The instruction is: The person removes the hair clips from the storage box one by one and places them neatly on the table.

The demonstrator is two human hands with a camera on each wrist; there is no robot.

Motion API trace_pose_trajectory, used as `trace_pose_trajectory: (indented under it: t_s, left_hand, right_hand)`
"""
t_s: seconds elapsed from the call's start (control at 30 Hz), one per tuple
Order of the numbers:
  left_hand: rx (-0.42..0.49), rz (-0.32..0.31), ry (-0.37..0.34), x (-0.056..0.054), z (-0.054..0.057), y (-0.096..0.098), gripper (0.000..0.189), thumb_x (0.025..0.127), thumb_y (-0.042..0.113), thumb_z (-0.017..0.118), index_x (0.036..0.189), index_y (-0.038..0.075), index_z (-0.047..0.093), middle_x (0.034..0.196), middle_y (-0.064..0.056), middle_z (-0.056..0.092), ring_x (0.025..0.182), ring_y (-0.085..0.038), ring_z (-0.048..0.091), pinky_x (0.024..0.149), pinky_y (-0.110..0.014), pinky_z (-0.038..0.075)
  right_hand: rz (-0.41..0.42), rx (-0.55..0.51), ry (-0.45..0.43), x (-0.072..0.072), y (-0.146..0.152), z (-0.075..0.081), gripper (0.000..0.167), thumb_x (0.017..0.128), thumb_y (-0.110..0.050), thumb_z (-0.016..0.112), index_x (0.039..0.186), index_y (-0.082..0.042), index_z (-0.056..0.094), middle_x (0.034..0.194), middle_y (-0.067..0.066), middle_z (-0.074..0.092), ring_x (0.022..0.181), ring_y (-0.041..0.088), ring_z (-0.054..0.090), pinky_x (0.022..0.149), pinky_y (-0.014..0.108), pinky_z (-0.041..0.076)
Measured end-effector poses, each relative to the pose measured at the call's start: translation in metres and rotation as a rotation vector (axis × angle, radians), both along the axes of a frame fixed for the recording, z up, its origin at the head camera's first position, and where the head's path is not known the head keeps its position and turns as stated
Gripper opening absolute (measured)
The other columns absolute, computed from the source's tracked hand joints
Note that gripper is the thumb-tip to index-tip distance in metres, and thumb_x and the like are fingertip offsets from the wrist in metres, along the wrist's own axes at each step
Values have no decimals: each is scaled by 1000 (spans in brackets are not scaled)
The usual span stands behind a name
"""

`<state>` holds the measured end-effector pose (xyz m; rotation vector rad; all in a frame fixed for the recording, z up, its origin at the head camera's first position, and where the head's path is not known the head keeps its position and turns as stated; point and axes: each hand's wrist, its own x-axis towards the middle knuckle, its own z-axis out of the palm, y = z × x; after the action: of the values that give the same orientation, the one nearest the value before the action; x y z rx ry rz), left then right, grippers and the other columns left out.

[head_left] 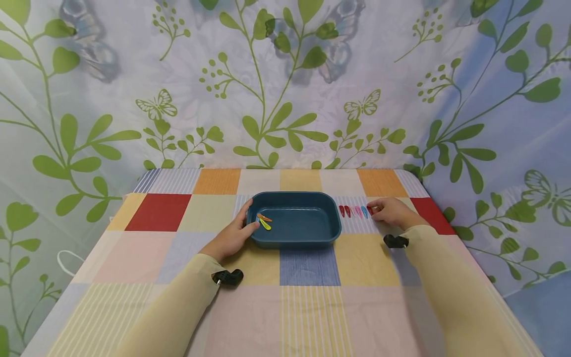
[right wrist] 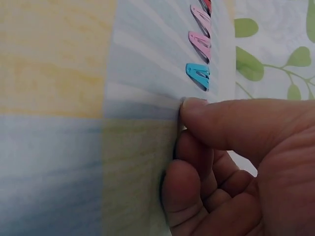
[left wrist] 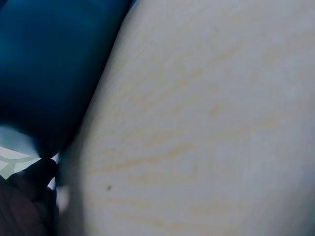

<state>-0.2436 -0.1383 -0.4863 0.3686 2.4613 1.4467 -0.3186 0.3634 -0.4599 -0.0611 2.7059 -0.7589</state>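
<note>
A dark blue rectangular basin (head_left: 294,243) stands on the table. My left hand (head_left: 232,238) holds its left end, thumb at the rim and fingers along the outer side; the left wrist view shows only part of that hand (left wrist: 29,196) beside the basin (left wrist: 59,59). Inside, at the left, lie an orange snap hair clip (head_left: 264,217) and a yellow one (head_left: 265,224). To the right of the basin, my right hand (head_left: 392,212) pinches a red hair clip (head_left: 370,210) between thumb and fingertips, mostly hidden in the right wrist view. Beside it lies a blue hair clip (right wrist: 198,74).
Between basin and right hand runs a row of several hair clips: red ones (head_left: 345,211), pink ones (right wrist: 199,44) and the blue one. A patchwork-patterned cloth (head_left: 308,317) covers the table. A leaf-printed curtain (head_left: 285,89) hangs behind; a white cable (head_left: 67,260) loops at the left edge.
</note>
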Motion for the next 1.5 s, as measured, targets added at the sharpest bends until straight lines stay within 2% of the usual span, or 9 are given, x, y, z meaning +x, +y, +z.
trace_pose_trajectory:
  t_s: [0.17,0.3,0.4,0.57,0.73,0.87,1.07,1.27,1.5]
  left_hand:
    - [26,2,-17,1,-1,0,77,110,41,52,169,43,2,172,-14,32,162,-36,23,129,-63,17]
    - [25,-4,-12,1,-1,0,77,110,40,52,169,43,1,174,-13,27,162,-36,21,129,-62,16]
    - [13,-3,-11,2,1,0,77,110,41,51,169,43,1,176,-13,21,162,-37,21,129,-63,17]
    - [0,-1,-2,1,3,-1,77,110,42,51,169,42,1,177,-13,17,162,-38,20,129,-62,17]
    - [8,2,-7,0,1,-1,76,110,42,52,169,44,3,177,-11,17,162,-36,19,130,-61,16]
    - [1,-1,13,0,2,-2,77,110,41,52,169,43,2,177,-13,13,162,-38,19,130,-61,17]
    - [31,-12,15,0,1,-1,78,110,38,51,170,39,2,171,-20,29,159,-37,28,129,-61,19]
    - [17,-16,15,1,0,-2,77,111,38,49,170,38,0,172,-19,27,160,-36,27,129,-61,20]
    - [49,-29,32,-1,0,-2,76,111,33,50,171,34,1,170,-22,32,157,-36,33,129,-57,23]
  right_hand:
    - [-36,-34,-29,1,1,1,57,98,-20,69,149,1,55,127,25,68,97,27,62,77,28,53]
    - [-38,-78,58,2,-12,13,55,101,-21,65,149,4,54,125,27,69,89,27,67,76,31,56]
    - [-3,-57,133,3,-36,32,52,103,-23,62,150,1,55,129,27,68,95,30,69,80,36,58]
    - [136,9,193,3,-92,64,48,104,-24,62,149,-8,59,129,20,71,102,30,68,81,39,55]
    - [339,-2,202,7,-155,80,46,103,-18,67,148,-9,61,121,14,76,102,26,71,89,44,56]
    - [464,18,198,5,-198,77,43,102,-15,68,145,-11,65,111,6,78,97,20,69,89,41,56]
    - [601,69,144,3,-244,70,41,102,-14,68,143,-9,67,101,5,76,81,15,62,79,33,51]
    - [667,114,121,-1,-273,60,42,102,-13,70,143,-12,67,109,1,76,91,13,67,85,32,56]
    - [723,166,111,-10,-297,50,44,99,-10,71,143,-11,67,98,0,75,80,13,62,79,30,53]
